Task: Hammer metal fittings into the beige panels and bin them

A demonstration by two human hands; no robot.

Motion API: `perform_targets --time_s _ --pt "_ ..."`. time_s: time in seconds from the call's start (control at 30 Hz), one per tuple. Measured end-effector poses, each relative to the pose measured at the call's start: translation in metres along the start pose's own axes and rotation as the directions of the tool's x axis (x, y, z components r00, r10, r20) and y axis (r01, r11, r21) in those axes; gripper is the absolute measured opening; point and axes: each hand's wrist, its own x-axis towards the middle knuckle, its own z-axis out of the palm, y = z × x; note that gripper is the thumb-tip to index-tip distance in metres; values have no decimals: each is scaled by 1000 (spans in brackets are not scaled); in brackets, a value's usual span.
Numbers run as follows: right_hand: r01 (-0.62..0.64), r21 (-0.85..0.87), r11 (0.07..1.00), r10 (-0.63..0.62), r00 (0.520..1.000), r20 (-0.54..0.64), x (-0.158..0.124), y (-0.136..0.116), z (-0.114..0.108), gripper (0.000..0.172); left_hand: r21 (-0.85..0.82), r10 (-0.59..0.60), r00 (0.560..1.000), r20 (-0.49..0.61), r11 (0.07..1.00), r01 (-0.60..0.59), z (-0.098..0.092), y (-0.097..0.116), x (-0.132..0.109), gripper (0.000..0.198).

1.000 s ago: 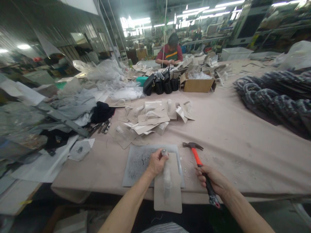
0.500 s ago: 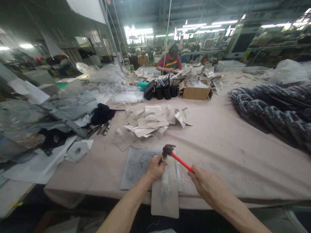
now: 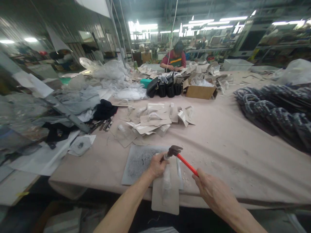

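Cluttered worktable (image 3: 230, 145), hammer (image 3: 186, 163) slanting up-left, head by punch (image 3: 166, 157)

Both bare forearms reach in from the bottom edge, angled toward each other. Left hand (image 3: 157, 165) sits curled, knuckles up, wrist straight, fingers and thumb pinched round a small metal punch (image 3: 166, 157) that pokes out just beyond the fingertips. Right hand (image 3: 211, 191) is lower and to the outer side, back of the hand up, fingers wrapped under and closed on the red handle of a hammer (image 3: 186, 164). The handle runs out ahead of the knuckles, its head right by the left fingertips. The two hands are apart, not touching.
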Motion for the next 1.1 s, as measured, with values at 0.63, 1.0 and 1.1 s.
perform_targets --time_s 0.63,1.0,1.1 --pt "599 -193 777 -618 785 -49 27 -63 67 46 -228 -122 992 -11 967 117 0 5 5 11" --pt "199 -330 923 -258 956 -143 38 -80 50 22 -620 -299 901 -313 784 45 -23 43 28 25" --pt "45 -217 975 -75 989 -130 39 -78 35 32 -553 -186 918 -350 832 -42 -44 65 29 28"
